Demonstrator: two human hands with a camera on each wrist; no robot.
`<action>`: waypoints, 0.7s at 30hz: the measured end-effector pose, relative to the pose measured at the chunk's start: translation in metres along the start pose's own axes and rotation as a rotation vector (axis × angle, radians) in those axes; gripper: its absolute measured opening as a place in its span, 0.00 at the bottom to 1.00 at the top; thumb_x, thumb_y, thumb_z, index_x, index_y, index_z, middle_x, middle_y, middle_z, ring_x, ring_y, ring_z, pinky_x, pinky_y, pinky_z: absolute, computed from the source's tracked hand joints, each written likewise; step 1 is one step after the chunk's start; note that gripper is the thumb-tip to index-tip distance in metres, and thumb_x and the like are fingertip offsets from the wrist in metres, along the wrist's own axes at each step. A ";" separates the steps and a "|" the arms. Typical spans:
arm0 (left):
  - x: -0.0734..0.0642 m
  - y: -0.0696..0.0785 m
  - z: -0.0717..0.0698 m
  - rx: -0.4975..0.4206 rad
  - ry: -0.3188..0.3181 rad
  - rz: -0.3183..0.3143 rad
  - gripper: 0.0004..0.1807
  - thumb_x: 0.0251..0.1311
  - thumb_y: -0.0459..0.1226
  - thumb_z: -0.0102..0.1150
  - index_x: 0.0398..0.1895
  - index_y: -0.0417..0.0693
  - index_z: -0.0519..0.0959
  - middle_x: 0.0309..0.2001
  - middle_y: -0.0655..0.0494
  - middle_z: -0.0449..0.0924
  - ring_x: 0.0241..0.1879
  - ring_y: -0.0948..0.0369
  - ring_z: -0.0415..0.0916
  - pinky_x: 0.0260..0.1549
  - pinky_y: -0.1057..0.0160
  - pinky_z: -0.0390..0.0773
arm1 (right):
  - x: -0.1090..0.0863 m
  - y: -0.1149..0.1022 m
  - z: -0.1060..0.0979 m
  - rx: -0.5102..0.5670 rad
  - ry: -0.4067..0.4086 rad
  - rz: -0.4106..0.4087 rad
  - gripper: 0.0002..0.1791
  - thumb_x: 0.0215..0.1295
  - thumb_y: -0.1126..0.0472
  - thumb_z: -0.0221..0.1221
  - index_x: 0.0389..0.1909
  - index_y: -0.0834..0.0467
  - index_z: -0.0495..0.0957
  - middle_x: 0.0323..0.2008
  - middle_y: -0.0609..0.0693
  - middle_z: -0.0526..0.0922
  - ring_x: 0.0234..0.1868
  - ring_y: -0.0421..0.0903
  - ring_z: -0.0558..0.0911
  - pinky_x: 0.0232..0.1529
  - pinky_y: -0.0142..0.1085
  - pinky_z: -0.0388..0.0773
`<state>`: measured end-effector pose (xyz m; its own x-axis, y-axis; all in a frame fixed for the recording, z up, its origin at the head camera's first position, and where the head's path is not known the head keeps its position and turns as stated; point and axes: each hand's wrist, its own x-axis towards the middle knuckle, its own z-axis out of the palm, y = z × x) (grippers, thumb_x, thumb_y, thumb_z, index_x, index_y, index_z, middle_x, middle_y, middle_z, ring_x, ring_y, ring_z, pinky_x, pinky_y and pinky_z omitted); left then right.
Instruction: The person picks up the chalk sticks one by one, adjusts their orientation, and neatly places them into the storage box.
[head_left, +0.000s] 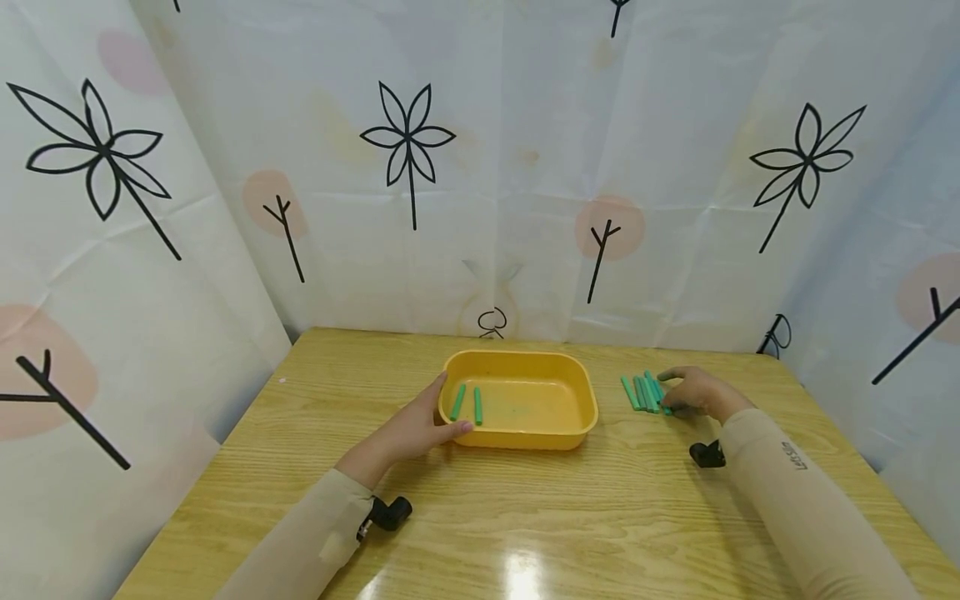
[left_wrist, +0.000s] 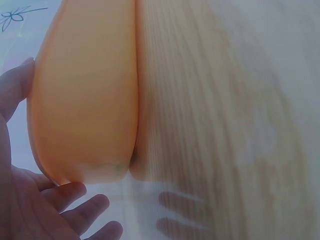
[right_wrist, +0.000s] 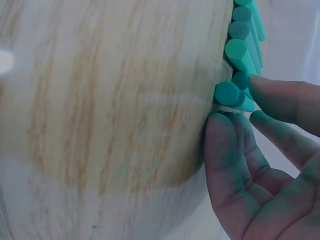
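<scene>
A yellow plastic tub (head_left: pixel 525 439) stands on the table with two green chalk sticks (head_left: pixel 477 406) inside, near its left end. My left hand (head_left: pixel 408 429) grips that end, thumb on the near rim and fingers at the far left corner. In the left wrist view, the fingers (left_wrist: pixel 82 212) lie against the tub's wall (left_wrist: pixel 90 100). Right of the tub, several green chalk sticks (head_left: pixel 637 393) lie side by side. At their right end is my right hand (head_left: pixel 697 393), its fingers spread around the end sticks (right_wrist: pixel 230 95). The fingertips (right_wrist: pixel 222 125) are right at the outermost stick and stained green.
The wooden table (head_left: pixel 480 517) runs up to a white patterned curtain (head_left: pixel 495 167) at the back and sides. A small black object with a wire loop (head_left: pixel 770 333) stands at the back right edge. Black wrist cameras (head_left: pixel 392 512) sit on both forearms.
</scene>
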<state>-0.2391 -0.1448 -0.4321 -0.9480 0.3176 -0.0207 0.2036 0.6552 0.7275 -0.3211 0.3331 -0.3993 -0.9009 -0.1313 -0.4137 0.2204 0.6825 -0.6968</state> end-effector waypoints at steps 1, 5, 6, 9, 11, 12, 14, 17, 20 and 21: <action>0.000 0.000 0.000 0.000 -0.001 0.001 0.59 0.61 0.59 0.64 0.82 0.46 0.38 0.80 0.44 0.43 0.76 0.46 0.49 0.71 0.43 0.54 | 0.000 0.000 0.000 -0.007 -0.001 -0.002 0.41 0.65 0.74 0.60 0.74 0.75 0.49 0.33 0.57 0.76 0.32 0.48 0.77 0.37 0.39 0.79; 0.000 0.000 0.000 0.002 -0.004 0.000 0.60 0.61 0.59 0.65 0.82 0.47 0.38 0.80 0.45 0.43 0.76 0.47 0.49 0.71 0.44 0.54 | 0.000 0.000 0.002 -0.028 -0.006 -0.008 0.41 0.64 0.75 0.60 0.74 0.74 0.50 0.33 0.57 0.74 0.30 0.46 0.75 0.36 0.38 0.78; 0.001 -0.001 0.000 0.004 -0.005 -0.002 0.60 0.61 0.60 0.64 0.82 0.47 0.37 0.80 0.45 0.43 0.76 0.47 0.49 0.71 0.44 0.54 | 0.000 0.000 0.002 -0.042 -0.002 -0.016 0.41 0.64 0.75 0.60 0.74 0.74 0.50 0.35 0.58 0.74 0.29 0.46 0.74 0.35 0.38 0.78; 0.001 -0.001 0.000 0.009 -0.003 0.004 0.60 0.61 0.60 0.64 0.82 0.46 0.38 0.79 0.43 0.43 0.76 0.46 0.49 0.71 0.43 0.55 | 0.000 0.000 0.003 -0.100 0.005 -0.036 0.41 0.63 0.75 0.61 0.73 0.74 0.52 0.45 0.69 0.72 0.31 0.49 0.73 0.35 0.39 0.76; 0.002 -0.002 -0.001 0.014 -0.006 0.002 0.61 0.60 0.61 0.64 0.82 0.46 0.38 0.79 0.43 0.43 0.76 0.46 0.49 0.71 0.43 0.55 | 0.000 -0.001 0.004 -0.144 0.010 -0.047 0.40 0.62 0.74 0.61 0.73 0.74 0.53 0.55 0.77 0.66 0.36 0.53 0.73 0.36 0.40 0.75; 0.002 -0.002 0.000 0.016 -0.006 0.001 0.61 0.60 0.62 0.63 0.82 0.46 0.37 0.80 0.43 0.43 0.76 0.46 0.49 0.71 0.43 0.55 | -0.001 -0.001 0.004 -0.163 0.014 -0.052 0.40 0.61 0.74 0.62 0.72 0.74 0.54 0.59 0.79 0.62 0.39 0.55 0.72 0.37 0.40 0.74; 0.002 -0.003 0.000 0.016 -0.005 0.000 0.61 0.60 0.62 0.63 0.82 0.46 0.38 0.79 0.43 0.44 0.76 0.46 0.49 0.71 0.43 0.55 | -0.002 -0.002 0.004 -0.161 0.014 -0.049 0.40 0.60 0.74 0.62 0.72 0.74 0.56 0.61 0.80 0.59 0.40 0.56 0.72 0.36 0.40 0.74; 0.002 -0.003 0.000 0.016 -0.003 0.000 0.61 0.60 0.62 0.64 0.82 0.46 0.38 0.79 0.43 0.44 0.76 0.46 0.50 0.71 0.43 0.55 | -0.003 -0.002 0.004 -0.103 -0.002 -0.034 0.40 0.59 0.76 0.61 0.71 0.75 0.54 0.48 0.72 0.70 0.33 0.52 0.73 0.34 0.40 0.76; 0.001 -0.003 -0.001 0.018 -0.007 -0.002 0.61 0.60 0.62 0.64 0.82 0.46 0.38 0.80 0.44 0.44 0.76 0.47 0.50 0.71 0.44 0.56 | -0.006 -0.002 0.003 -0.031 -0.031 -0.011 0.41 0.60 0.77 0.59 0.72 0.75 0.50 0.36 0.60 0.71 0.28 0.47 0.73 0.33 0.39 0.77; 0.001 -0.003 -0.001 0.016 -0.005 0.005 0.61 0.60 0.61 0.64 0.82 0.45 0.38 0.79 0.43 0.44 0.76 0.46 0.50 0.71 0.43 0.56 | -0.007 -0.002 0.003 -0.016 -0.044 -0.007 0.42 0.60 0.77 0.58 0.73 0.75 0.49 0.34 0.59 0.70 0.29 0.47 0.72 0.34 0.39 0.77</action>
<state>-0.2405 -0.1469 -0.4334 -0.9459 0.3238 -0.0205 0.2119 0.6646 0.7165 -0.3142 0.3302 -0.3967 -0.8852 -0.1672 -0.4341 0.2075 0.6932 -0.6902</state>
